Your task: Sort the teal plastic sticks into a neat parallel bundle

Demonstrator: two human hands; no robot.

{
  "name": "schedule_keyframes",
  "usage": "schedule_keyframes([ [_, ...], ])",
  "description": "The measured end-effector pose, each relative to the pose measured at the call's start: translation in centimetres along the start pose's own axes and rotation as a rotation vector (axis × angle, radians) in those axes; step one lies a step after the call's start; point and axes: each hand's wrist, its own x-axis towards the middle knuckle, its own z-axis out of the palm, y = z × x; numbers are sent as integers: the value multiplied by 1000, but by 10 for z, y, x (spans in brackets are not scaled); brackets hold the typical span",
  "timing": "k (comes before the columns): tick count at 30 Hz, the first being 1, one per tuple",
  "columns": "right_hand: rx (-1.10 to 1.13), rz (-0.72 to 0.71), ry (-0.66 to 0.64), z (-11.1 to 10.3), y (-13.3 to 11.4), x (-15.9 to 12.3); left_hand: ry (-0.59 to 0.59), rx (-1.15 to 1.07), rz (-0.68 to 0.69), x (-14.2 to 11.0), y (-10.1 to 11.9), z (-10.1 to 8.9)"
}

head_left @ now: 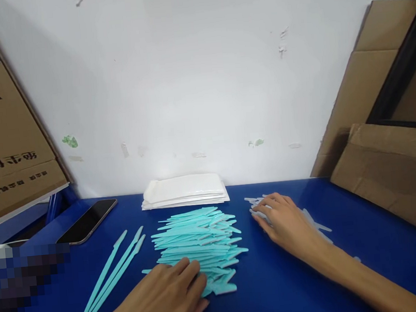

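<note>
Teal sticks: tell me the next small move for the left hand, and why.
Probably pinch one stick at the near end of the teal pile and draw it left. The left hand is already at that end, and three teal sticks lie apart on that side, so another could join them.

The left hand [169,297] lay palm down, low and left of centre, its fingers curled; the right hand [282,220] reached farther forward, fingers bent, its bare forearm [365,283] slanting back rightward.
</note>
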Motion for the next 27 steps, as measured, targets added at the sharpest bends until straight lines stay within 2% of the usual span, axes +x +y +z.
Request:
schedule_keyframes([
  [8, -4, -18, -16, 7, 1, 0, 44, -21, -6, 1, 5, -2],
  [18, -11, 4, -35, 1, 1, 2, 46, 5, 18, 1, 4, -3],
  [27, 49, 4, -69, 1, 4, 3, 30, -5, -16, 3, 6, -4],
])
